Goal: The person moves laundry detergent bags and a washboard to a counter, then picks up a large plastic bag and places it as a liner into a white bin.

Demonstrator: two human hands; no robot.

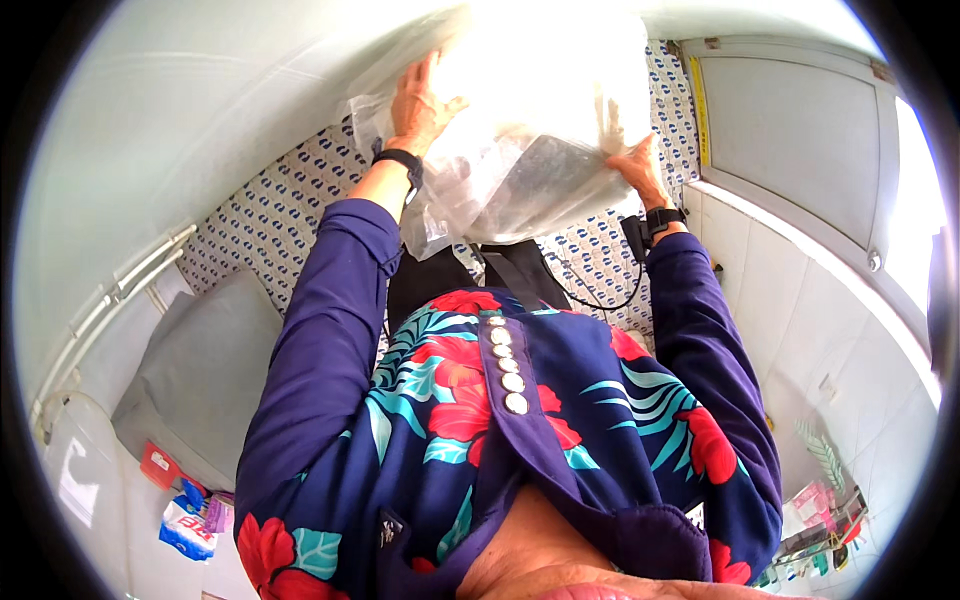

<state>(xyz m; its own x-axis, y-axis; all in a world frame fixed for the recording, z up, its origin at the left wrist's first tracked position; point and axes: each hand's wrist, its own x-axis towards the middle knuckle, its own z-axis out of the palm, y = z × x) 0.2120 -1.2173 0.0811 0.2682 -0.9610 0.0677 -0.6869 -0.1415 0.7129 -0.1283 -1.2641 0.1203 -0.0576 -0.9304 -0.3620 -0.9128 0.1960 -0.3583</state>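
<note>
A large clear plastic bag (555,187) is in front of my legs, its upper part washed out by glare. On its left side lies my left hand (421,105), fingers pointing away and thumb spread; whether it grips the film I cannot tell. My right hand (639,169) holds the bag's right edge, with its thumb against the plastic. Finger-like shapes show faintly through the film above that thumb. A darker area shows through the lower part of the bag, but what is inside is unclear. Both wrists carry black bands.
Patterned flooring (262,202) lies around my feet. At left are white pipes (112,300), a grey box-like object (202,367) and a blue-and-white packet (187,529). A black cable (615,307) hangs near my right wrist. A pale door (787,135) and a cluttered rack (825,525) are at right.
</note>
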